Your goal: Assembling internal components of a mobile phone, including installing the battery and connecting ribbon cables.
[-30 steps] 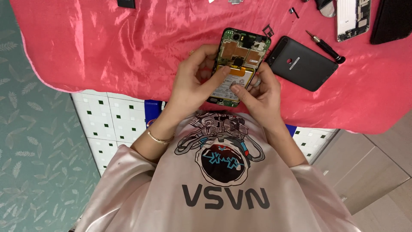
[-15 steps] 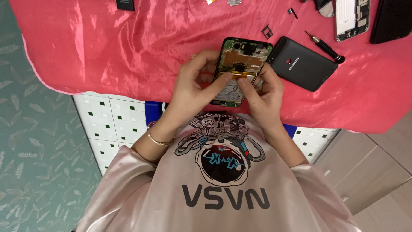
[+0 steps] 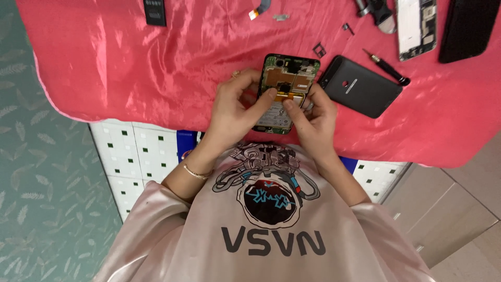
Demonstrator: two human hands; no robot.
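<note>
I see a table draped in pink cloth (image 3: 156, 68). On it: black back cover (image 3: 360, 86) at two o'clock, screwdriver (image 3: 387, 68) beside it, dark battery (image 3: 155, 11) at eleven, another opened phone (image 3: 416, 26) at one.

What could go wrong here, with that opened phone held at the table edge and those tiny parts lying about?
1. The opened black phone with bare circuit board sits near the edge of the pink satin cloth; it might slide off.
2. Left hand and right hand pinch at its orange flex strip, which could tear.
3. The small black bracket lies loose and could get lost.
</note>
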